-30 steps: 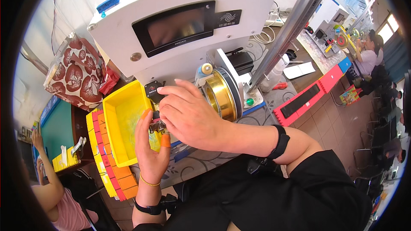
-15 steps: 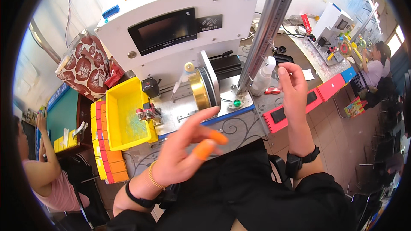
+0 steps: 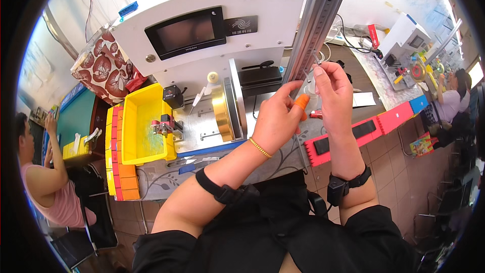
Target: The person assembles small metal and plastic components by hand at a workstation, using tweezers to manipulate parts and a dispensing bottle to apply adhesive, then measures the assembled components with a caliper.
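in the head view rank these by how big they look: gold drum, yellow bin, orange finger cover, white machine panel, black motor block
1. White machine panel
2. Yellow bin
3. Gold drum
4. Black motor block
5. Orange finger cover

This is apparent size only.

Black short-sleeved clothing [image 3: 237,245], with a dark strap on each forearm.
The left strap [image 3: 209,184] carries a black fitting [image 3: 233,193]; the right strap [image 3: 361,178] bears a boxy black module [image 3: 337,189] with squared edges. A thin, beaded-looking yellow-gold bracelet [image 3: 260,148] rings the left wrist, and an orange cover [image 3: 302,102] sheathes a digit of the left hand [image 3: 280,119]. Both sleeves [image 3: 381,227] are plain black.
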Demonstrator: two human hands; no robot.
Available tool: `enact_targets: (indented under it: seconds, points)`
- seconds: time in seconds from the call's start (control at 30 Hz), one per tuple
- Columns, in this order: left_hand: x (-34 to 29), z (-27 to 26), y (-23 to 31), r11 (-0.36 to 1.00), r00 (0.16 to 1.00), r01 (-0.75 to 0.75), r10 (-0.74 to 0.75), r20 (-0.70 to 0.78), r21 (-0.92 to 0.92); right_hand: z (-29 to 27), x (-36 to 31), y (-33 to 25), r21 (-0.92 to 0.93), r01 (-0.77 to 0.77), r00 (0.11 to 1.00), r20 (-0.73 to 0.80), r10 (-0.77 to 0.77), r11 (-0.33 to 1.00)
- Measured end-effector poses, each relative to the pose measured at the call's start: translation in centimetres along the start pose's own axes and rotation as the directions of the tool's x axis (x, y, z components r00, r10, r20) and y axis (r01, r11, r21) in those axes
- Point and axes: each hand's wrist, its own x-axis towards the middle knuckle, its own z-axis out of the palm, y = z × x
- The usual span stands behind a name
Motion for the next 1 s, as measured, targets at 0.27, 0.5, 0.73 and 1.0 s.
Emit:
enact_targets:
  seconds: [0.27,0.5,0.73,1.0]
  points:
    - [1.5,1.0,-2.4,0.991,0.985,-0.112,0.121,-0.123,0.072,-0.1,0.8,-0.5,-0.083,0.058,0.998,0.041,-0.055,0.995]
    - [0.4,1.2,-2.8,0.999,0.997,-0.051,0.051,-0.057,-0.014,-0.2,0.6,0.0,-0.060,0.048,0.998,0.037,-0.046,0.997]
    - [-1.7,1.0,-4.3,0.990,0.994,0.099,-0.094,0.054,-0.100,-1.9,1.9,-1.5,-0.317,0.150,0.989,0.045,-0.143,0.936]
    - [-3.5,1.2,-8.2,0.899,0.891,0.417,-0.375,0.257,-0.135,-2.2,0.5,-1.0,-0.626,0.209,0.954,0.300,-0.015,0.751]
